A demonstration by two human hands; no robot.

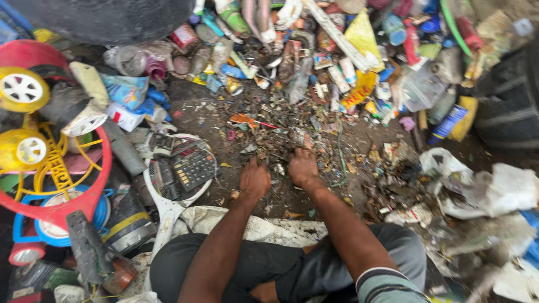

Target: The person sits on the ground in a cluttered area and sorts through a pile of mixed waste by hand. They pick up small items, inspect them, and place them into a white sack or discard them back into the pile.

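I sit on the ground with both arms stretched forward. My left hand (pixel 254 178) rests palm down on the dirty floor, fingers curled into small scraps. Close beside it, my right hand (pixel 302 166) also presses down on the litter of tiny debris (pixel 292 132), fingers bent. Whether either hand pinches a scrap is hidden under the fingers. A black calculator (pixel 192 167) lies on a white racket frame (pixel 168 210) just left of my left hand.
A heap of plastic bottles, wrappers and tubes (pixel 337 62) rings the far side. Red and yellow toy parts with wheels (pixel 25 118) crowd the left. White plastic bags (pixel 488 188) lie at right. A dark tyre (pixel 508 101) stands at far right.
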